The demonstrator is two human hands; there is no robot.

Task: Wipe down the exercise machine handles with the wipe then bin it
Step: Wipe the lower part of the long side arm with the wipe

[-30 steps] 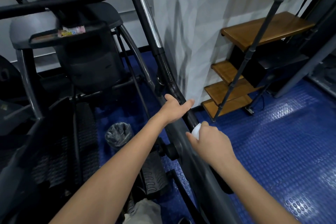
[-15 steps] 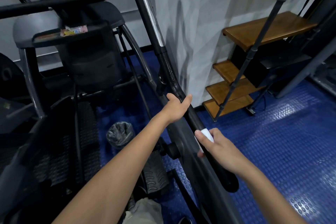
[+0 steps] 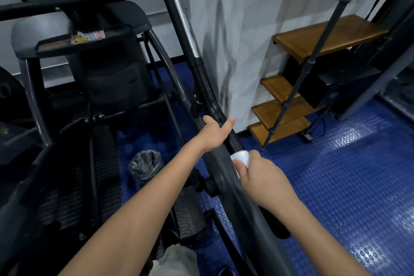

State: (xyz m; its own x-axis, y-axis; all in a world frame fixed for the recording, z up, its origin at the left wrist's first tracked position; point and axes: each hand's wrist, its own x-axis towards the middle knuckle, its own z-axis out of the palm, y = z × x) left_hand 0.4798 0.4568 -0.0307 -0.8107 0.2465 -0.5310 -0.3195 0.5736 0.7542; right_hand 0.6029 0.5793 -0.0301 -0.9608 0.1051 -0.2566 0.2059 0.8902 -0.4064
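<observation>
A long black handle bar (image 3: 208,92) of the exercise machine slants from the top centre down toward me. My left hand (image 3: 216,131) grips it from the left, thumb and fingers curled round the bar. Just below, my right hand (image 3: 261,175) holds a folded white wipe (image 3: 241,157) wrapped against the bar. A small bin (image 3: 145,164) lined with a dark plastic bag stands on the floor to the left, under my left forearm.
The machine's console tray (image 3: 67,48) carries a small colourful packet (image 3: 88,37). Black pedals (image 3: 190,215) lie below my arms. A white wall corner (image 3: 224,40) stands behind the bar. Wooden stair treads (image 3: 322,38) with a black rail rise at right. The floor (image 3: 347,175) is blue studded rubber.
My right hand slid down the bar with the wipe, then came back up close to my left hand. The left hand kept its grip in the same spot.
</observation>
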